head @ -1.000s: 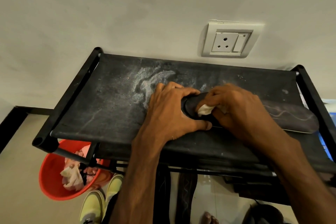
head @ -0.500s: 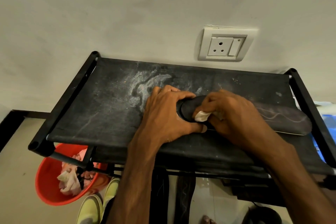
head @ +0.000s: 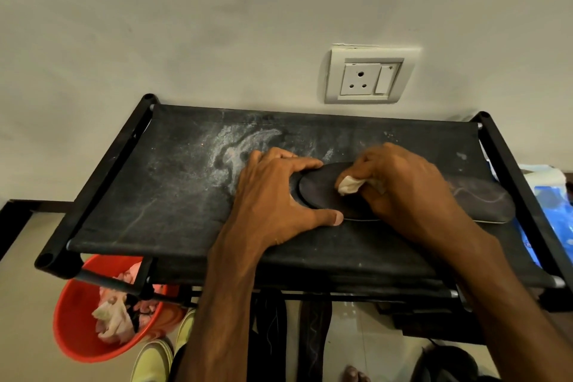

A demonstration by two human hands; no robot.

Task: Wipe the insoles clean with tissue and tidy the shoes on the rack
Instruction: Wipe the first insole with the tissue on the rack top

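A person bends over a black fabric rack (head: 155,195) set against a pale wall, working on a dark insole (head: 322,192) that lies flat on the top shelf, toward its right half, lengthwise from left to right. The left hand (head: 273,195) clasps the insole's rounded left end, thumb stretched along the near edge and forefinger curved along the far edge, the other fingers resting on the fabric behind. The right hand (head: 400,186) is bunched, its fingers curled round a crumpled white tissue (head: 348,184) and pressing it onto the insole just right of the left hand; a wad of the tissue sticks out beyond the knuckles. The insole's far end shows past the right wrist, grey and scuffed, close to the rack's right rail.

Pale dust streaks the shelf fabric left of the hands. A white socket (head: 369,76) with a switch sits on the wall above the rack. Below the rack's left corner stands a red bucket (head: 74,319) holding crumpled tissues, touching a pair of yellow shoes (head: 152,360) on the floor. Dark footwear (head: 266,335) lies on a lower tier under the forearms; its kind cannot be told. A blue bag (head: 552,195) shows just beyond the right rail, and bare toes (head: 353,374) peek in at the bottom edge.
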